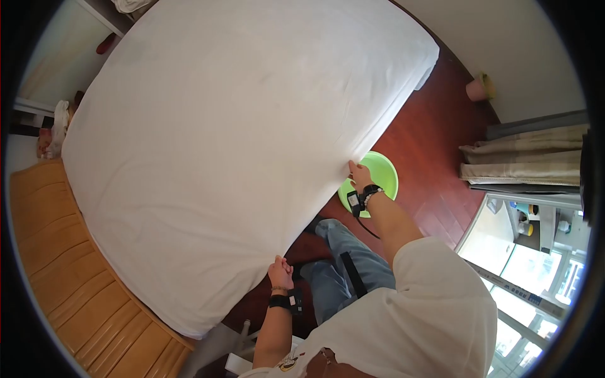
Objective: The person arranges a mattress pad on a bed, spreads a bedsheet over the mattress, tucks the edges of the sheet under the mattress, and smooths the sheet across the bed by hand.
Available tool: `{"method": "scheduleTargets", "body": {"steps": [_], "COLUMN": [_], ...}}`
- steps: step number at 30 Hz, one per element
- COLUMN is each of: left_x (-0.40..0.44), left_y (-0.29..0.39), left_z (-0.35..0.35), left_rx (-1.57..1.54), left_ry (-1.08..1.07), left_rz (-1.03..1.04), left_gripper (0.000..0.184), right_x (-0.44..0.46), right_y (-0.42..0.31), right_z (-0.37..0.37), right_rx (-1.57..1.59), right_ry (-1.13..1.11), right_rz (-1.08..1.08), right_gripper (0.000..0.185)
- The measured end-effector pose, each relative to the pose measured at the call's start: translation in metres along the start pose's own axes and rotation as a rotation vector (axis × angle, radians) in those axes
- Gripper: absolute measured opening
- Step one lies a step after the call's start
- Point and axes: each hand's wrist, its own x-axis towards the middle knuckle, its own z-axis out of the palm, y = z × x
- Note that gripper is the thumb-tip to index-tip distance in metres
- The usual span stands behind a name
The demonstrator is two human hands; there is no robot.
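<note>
A white bed sheet point(233, 126) covers the wide mattress, fairly smooth across the middle and creased towards the near edge. My left hand point(280, 273) is closed on the sheet's near edge, and folds fan out from its fingers. Farther along the same edge, my right hand point(360, 176) pinches the fabric, with small creases beside the fingertips. Both wrists carry black straps with small devices. Below my right hand, a light green basin point(384, 173) sits on the floor, partly hidden by that hand and forearm.
A slatted wooden headboard point(60, 271) borders the bed at the left. The reddish wooden floor point(428, 132) runs along the bed's right side. A pink bin point(479, 88) stands by the wall, near beige curtains point(529, 154) and a glazed sliding door point(523, 264).
</note>
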Motion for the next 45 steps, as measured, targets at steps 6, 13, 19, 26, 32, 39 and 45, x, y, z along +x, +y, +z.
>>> {"method": "scheduleTargets", "body": {"steps": [6,13,19,26,32,39,45], "left_x": [0.003,0.015,0.002,0.001,0.005,0.002,0.002], "left_y": [0.004,0.003,0.009,0.01,0.007,0.015,0.006], "left_z": [-0.001,-0.012,-0.011,-0.011,-0.016,-0.008,-0.014], "left_rx": [0.016,0.024,-0.034,0.02,0.014,0.059,0.176], "left_ry": [0.038,-0.047,-0.135,-0.085,-0.135,-0.112,-0.227], "left_rz": [-0.035,-0.095,-0.113,-0.109,-0.106,-0.114,0.145], "left_gripper": [0.027,0.028,0.027,0.028,0.028,0.03,0.032], "right_x": [0.006,0.022,-0.035,0.0,-0.001,-0.026,-0.023], "right_y": [-0.006,0.01,0.005,0.043,0.041,0.039,0.058], "right_z": [-0.024,-0.056,-0.026,-0.02,-0.032,-0.072,-0.078], "right_rx": [-0.298,-0.341,-0.248,-0.116,-0.166,-0.32,-0.931], "right_ry": [-0.012,-0.207,-0.313,-0.316,-0.394,-0.456,-0.508], "right_rz": [-0.283,-0.333,0.122,-0.231,-0.199,-0.289,-0.627], "right_gripper": [0.026,0.026,0.031,0.017,0.016,0.012,0.018]}}
